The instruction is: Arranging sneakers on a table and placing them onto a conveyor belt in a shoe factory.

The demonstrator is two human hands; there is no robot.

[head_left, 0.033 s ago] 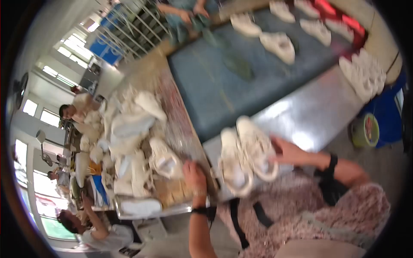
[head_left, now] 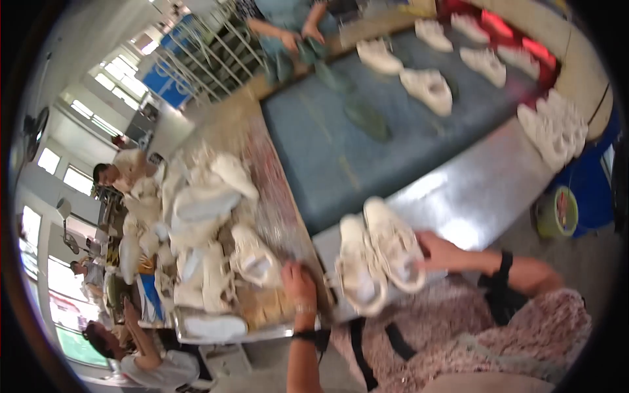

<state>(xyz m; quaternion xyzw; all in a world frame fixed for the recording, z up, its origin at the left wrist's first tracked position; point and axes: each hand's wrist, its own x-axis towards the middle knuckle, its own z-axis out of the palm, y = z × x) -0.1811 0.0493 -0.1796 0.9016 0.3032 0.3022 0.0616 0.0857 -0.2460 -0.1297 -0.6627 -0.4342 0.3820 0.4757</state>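
A pair of cream lace-up shoes lies side by side on the metal ledge before me, a left shoe [head_left: 359, 275] and a right shoe [head_left: 393, 245], toes pointing away. My right hand [head_left: 440, 252] grips the outer side of the right shoe, its thumb near the shoe's opening. My left hand [head_left: 299, 283] is at the wooden edge of the neighbouring table, fingers loosely bent and apart, with nothing visible in it. Just left of that hand lies another cream shoe [head_left: 255, 259], beside a heap of pale shoes [head_left: 203, 203].
A dark conveyor belt [head_left: 314, 157] carries cream shoes and green shoe-shaped pieces beyond the ledge [head_left: 472, 190]. Across it, a co-worker's hands [head_left: 298, 39] hold dark green pieces. More cream shoes [head_left: 553, 131] stand far right, above a yellow-green bucket [head_left: 557, 213]. Other people sit at left.
The whole scene sits slightly lower in the picture, showing more of the co-worker across the belt. My hands keep their places beside the shoes.
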